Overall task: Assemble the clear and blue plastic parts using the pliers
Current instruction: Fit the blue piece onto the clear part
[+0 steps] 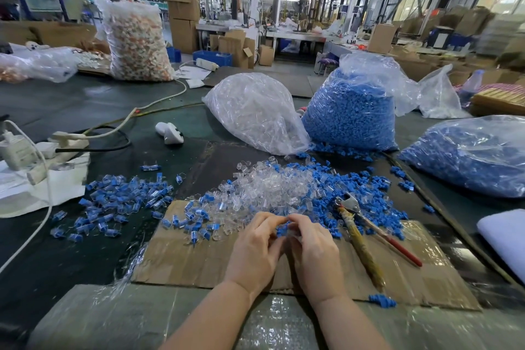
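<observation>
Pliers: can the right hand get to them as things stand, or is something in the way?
Probably yes. The pliers lie in the open on the cardboard just beside the right hand, handles toward the person, nothing over them. But the right hand and left hand are both pinching small parts, so it must free up first.

Blue parts beside clear parts on my brown cardboard; pliers right of centre, yellow and red handles; orange-white bag upper left.

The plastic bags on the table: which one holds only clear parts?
The bag of clear parts, lying left of the upright bag of blue parts. The other nearby bags hold blue pieces.
</observation>
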Motion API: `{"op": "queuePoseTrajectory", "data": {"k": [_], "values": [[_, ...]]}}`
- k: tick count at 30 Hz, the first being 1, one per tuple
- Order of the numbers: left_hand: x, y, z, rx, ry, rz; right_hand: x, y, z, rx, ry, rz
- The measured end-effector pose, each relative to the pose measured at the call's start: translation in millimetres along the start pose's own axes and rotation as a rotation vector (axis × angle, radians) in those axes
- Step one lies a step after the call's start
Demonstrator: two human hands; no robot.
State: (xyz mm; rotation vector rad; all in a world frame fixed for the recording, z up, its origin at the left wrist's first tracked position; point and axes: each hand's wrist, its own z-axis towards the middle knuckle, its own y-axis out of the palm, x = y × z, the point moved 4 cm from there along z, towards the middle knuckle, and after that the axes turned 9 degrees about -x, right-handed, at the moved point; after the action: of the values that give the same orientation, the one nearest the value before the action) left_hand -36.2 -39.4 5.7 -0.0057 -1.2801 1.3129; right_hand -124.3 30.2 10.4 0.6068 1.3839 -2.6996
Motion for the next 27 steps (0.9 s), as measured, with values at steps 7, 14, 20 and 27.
{"op": "queuePoseTrajectory", "data": {"k": [7, 14, 20, 27], "values": [[-1.4, -0.1, -1.3, -0.009, -0.013, -0.045, -1.1, 1.1, -0.3, -0.036, -0.028, 0.021], [-5.6, -1.0, -0.4, 0.055, -0.101, -0.010, 3.4, 0.1, 0.8, 0.037, 0.025, -0.054], [-6.5, 1.8, 0.3, -0.007, -0.087, 0.023, 6.1, 2.1, 1.5, 0.055, 0.031, -0.085], [-6.4, 8.0, 1.1, -0.114, -0.043, 0.075, 6.4, 4.0, 1.3, -0.001, 0.042, -0.082]]}}
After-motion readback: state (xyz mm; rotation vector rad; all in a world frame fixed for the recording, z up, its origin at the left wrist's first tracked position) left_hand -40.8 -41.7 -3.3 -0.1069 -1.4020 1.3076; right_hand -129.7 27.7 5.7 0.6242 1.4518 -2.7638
